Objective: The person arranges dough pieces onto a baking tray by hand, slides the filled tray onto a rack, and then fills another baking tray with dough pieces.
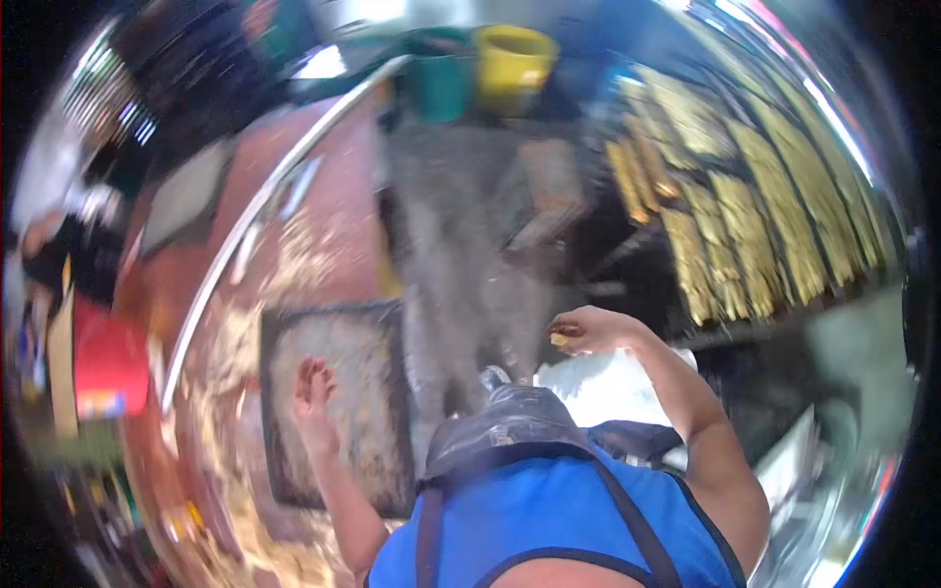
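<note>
Over the dark baking tray [338, 412] on the left, my left hand [314, 387] is raised with its fingers loosely bent and apart. I see nothing in it. My right hand [593, 330] is in front of my body, its fingers closed around a small yellow piece [559, 339]; what the piece is, I cannot make out. A bright white surface [627, 387] lies below that hand. The tray's surface looks worn and stained, with no goods visible on it.
The tray rests on a reddish table [338, 211] strewn with pale flour-like matter, crossed by a long white strip [260, 201]. Long golden rows of food [750, 235] lie at the right. A green bucket [438, 78] and a yellow bucket [513, 69] stand ahead. A red container [108, 358] sits far left.
</note>
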Demonstrator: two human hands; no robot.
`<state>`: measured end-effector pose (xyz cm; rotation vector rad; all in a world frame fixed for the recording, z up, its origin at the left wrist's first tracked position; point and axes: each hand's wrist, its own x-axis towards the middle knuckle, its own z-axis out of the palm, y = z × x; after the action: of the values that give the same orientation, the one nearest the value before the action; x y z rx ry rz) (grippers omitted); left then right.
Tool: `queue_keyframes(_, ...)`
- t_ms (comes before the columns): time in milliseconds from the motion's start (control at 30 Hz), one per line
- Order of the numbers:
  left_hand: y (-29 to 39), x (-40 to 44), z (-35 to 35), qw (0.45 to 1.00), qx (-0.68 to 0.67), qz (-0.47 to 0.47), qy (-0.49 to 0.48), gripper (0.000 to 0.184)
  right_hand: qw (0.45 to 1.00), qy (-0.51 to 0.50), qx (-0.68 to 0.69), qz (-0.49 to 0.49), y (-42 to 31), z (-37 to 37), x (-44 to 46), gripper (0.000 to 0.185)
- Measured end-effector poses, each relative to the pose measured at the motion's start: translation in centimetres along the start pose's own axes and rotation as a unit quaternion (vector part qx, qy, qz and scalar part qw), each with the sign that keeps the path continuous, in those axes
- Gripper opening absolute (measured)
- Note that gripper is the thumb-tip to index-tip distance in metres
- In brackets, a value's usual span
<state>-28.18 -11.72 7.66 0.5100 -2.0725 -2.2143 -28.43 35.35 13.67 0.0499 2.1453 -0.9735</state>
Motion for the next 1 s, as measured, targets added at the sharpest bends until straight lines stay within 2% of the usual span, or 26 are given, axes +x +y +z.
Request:
queue_keyframes(67,-0.9,-2.4,-1.4,0.997,0.011,-0.022,0.078,0.045,0.995,-0.073,-0.011,-0.061,-1.9,-1.3,4.9,0.04)
queue_keyframes(133,-2.5,-4.8,-1.4,0.99,-0.008,-0.024,0.14,0.042,0.988,-0.1,-0.021,-0.115,-3.0,-2.8,9.9,0.04)
queue_keyframes(167,-3.2,-6.2,-1.0,0.983,-0.024,-0.005,0.181,0.044,0.976,-0.161,-0.058,-0.133,-3.9,-3.0,12.3,0.04)
queue_keyframes(233,-4.7,-10.2,0.1,0.957,-0.041,0.004,0.286,0.045,0.983,-0.102,-0.005,-0.155,-5.6,-2.4,16.7,0.027)
queue_keyframes(267,-5.4,-12.1,0.9,0.948,-0.031,0.019,0.317,0.045,0.973,-0.153,-0.037,-0.169,-7.0,-1.7,18.6,0.027)
queue_keyframes(333,-6.0,-17.1,4.5,0.924,-0.02,0.031,0.38,0.044,0.937,-0.229,0.02,-0.262,-9.4,-0.1,20.3,0.022)
queue_keyframes(367,-6.4,-19.6,5.8,0.902,-0.041,0.017,0.428,0.042,0.928,-0.257,0.029,-0.27,-11.2,2.4,20.8,0.023)
queue_keyframes(400,-6.8,-23.2,7.6,0.87,-0.061,0.001,0.49,0.039,0.898,-0.28,-0.017,-0.34,-13.3,6.9,22.0,0.024)
queue_keyframes(433,-6.2,-25.2,8.8,0.857,-0.027,-0.055,0.511,0.04,0.87,-0.271,-0.042,-0.409,-14.4,10.8,23.0,0.025)
queue_keyframes(500,-8.5,-28.9,10.4,0.83,-0.043,-0.06,0.553,0.04,0.86,-0.387,0.065,-0.326,-15.4,18.2,24.4,0.023)
queue_keyframes(533,-8.9,-30.3,11.0,0.809,-0.062,-0.07,0.58,0.039,0.859,-0.392,0.017,-0.329,-16.7,21.4,24.5,0.022)
queue_keyframes(567,-9.1,-31.7,11.3,0.806,-0.058,-0.067,0.585,0.039,0.856,-0.391,-0.034,-0.338,-18.2,24.5,24.1,0.022)
queue_keyframes(667,-10.2,-35.1,11.8,0.786,-0.057,-0.058,0.613,0.039,0.874,-0.374,-0.041,-0.307,-21.7,32.5,22.3,0.023)
queue_keyframes(733,-11.1,-36.4,10.5,0.781,-0.068,-0.048,0.619,0.04,0.874,-0.302,-0.088,-0.369,-23.8,36.9,21.9,0.017)
queue_keyframes(767,-11.5,-37.0,9.7,0.787,-0.062,-0.046,0.613,0.039,0.874,-0.299,-0.088,-0.373,-24.6,38.9,21.8,0.017)
queue_keyframes(833,-11.9,-37.5,7.5,0.801,-0.049,-0.029,0.595,0.039,0.889,-0.209,-0.049,-0.404,-25.4,42.5,21.9,0.016)
queue_keyframes(867,-12.1,-37.9,6.5,0.815,-0.035,-0.019,0.578,0.038,0.891,-0.204,-0.053,-0.402,-25.3,43.7,22.3,0.016)
queue_keyframes(933,-12.0,-38.9,4.0,0.82,-0.06,-0.006,0.569,0.037,0.848,-0.083,-0.221,-0.475,-25.0,45.1,23.6,0.019)
queue_keyframes(1000,-11.4,-40.3,1.2,0.848,-0.02,-0.002,0.53,0.038,0.839,-0.062,-0.219,-0.494,-24.7,45.2,23.9,0.021)
